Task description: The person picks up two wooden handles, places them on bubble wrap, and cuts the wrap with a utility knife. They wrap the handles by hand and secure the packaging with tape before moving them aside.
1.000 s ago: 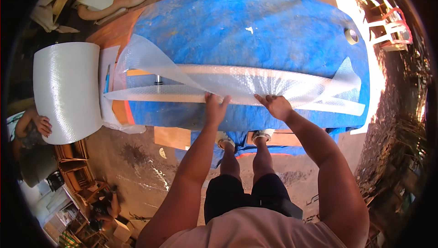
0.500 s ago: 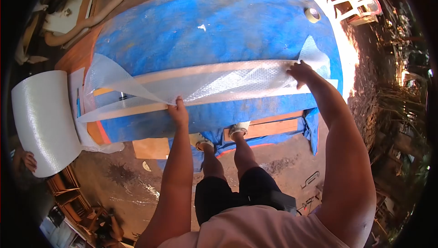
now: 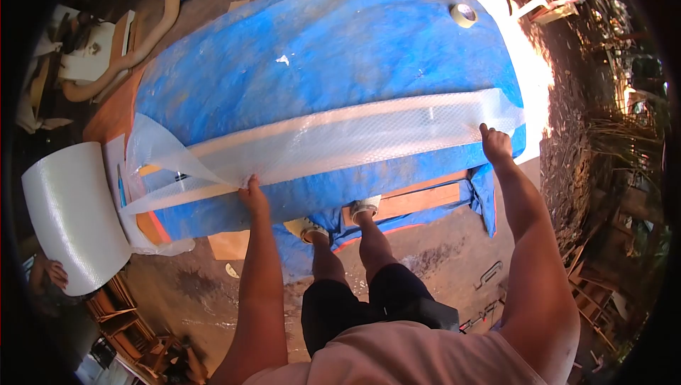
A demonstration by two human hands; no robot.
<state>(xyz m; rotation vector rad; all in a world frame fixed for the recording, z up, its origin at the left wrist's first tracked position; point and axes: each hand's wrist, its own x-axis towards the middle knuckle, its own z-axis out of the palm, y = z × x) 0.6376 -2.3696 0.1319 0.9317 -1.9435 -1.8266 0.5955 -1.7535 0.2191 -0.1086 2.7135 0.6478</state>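
A long sheet of clear bubble wrap (image 3: 369,133) covers a long pale board, which shows through it, on a blue tarp-covered table (image 3: 333,52). My left hand (image 3: 254,197) is closed on the near edge of the sheet, left of its middle. At the right end my right hand (image 3: 496,144) grips the near edge, thumb up. Between them the wrap lies fairly flat over the board. Left of my left hand the sheet folds back in a raised flap (image 3: 159,147), and part of the board shows there.
A large bubble wrap roll (image 3: 74,218) stands at the left, with another person's hand (image 3: 55,273) on it. A tape roll (image 3: 464,15) lies at the table's far right. A thick hose (image 3: 152,34) runs at upper left. Clamps (image 3: 488,275) lie on the floor.
My right hand has closed on the wrap and moved right and down, drawing its folded right end out flat over the board. My left hand keeps its hold; the view has shifted slightly.
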